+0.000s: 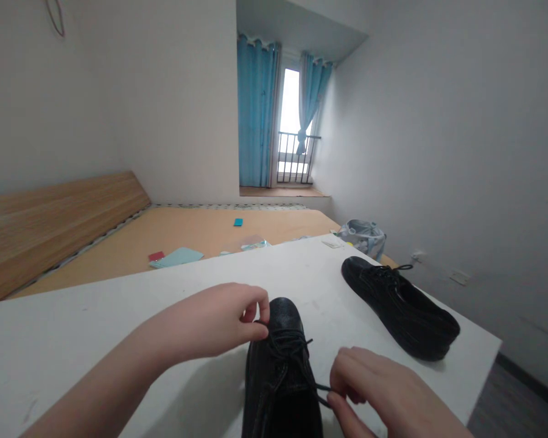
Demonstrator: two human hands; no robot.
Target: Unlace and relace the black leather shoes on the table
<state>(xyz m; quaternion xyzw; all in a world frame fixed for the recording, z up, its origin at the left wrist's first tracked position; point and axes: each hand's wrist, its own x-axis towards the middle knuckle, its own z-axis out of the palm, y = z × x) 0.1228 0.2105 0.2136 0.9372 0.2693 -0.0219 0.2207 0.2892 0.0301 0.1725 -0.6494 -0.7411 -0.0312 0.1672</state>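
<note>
A black lace-up shoe (pixel 283 365) stands on the white table (pixel 201 389) with its toe pointing away from me. At its left side, my left hand (pixel 237 319) pinches a shoelace between thumb and forefinger, close to the toe end of the lacing. On the right, my right hand (pixel 360 389) is closed on a looped part of the black shoelace (pixel 317 389), drawn out from the shoe. The laces cross over the shoe's tongue. A second black shoe (pixel 402 307), its laces tied in a bow, sits farther right, apart from both hands.
Beyond the table lies a wooden bed board (pixel 201 228) with a light blue sheet (pixel 178 257), a red item (pixel 156 256) and a blue square (pixel 238 222). A pale bag (pixel 363 234) stands past the table's far right corner, near the wall.
</note>
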